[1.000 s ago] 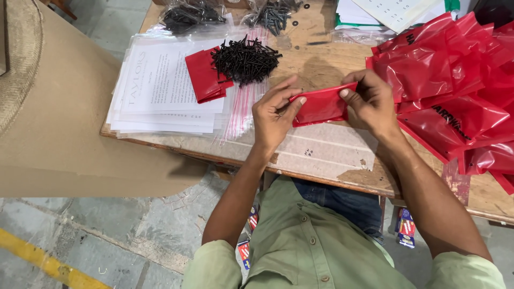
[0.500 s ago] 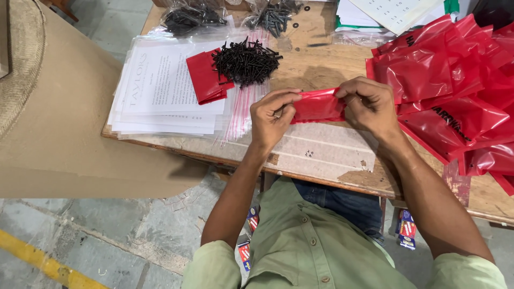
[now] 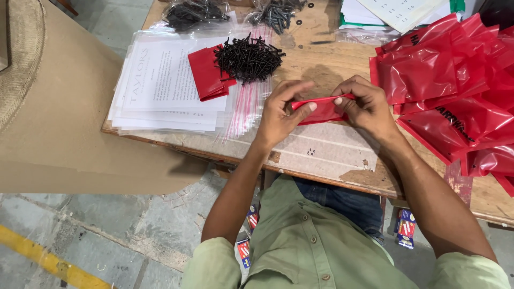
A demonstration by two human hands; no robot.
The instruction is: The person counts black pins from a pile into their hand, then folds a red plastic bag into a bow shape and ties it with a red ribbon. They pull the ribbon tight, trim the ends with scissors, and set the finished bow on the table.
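Both hands hold one small red plastic bag (image 3: 321,109) just above the wooden table (image 3: 332,155). My left hand (image 3: 282,113) pinches its left end between thumb and fingers. My right hand (image 3: 364,104) grips its right end, thumb on the top edge. A loose pile of black screws (image 3: 247,58) lies on the table beyond my left hand, next to a small stack of flat red bags (image 3: 208,74).
A heap of larger red plastic bags (image 3: 455,91) fills the table's right side. Printed sheets in clear sleeves (image 3: 160,85) lie at the left. More screws in clear bags (image 3: 278,13) sit at the back. A big cardboard roll (image 3: 59,123) stands left of the table.
The red bag has been narrowed from a wide flat shape into a thin strip between my hands, and both hands have drawn slightly closer along its top edge.
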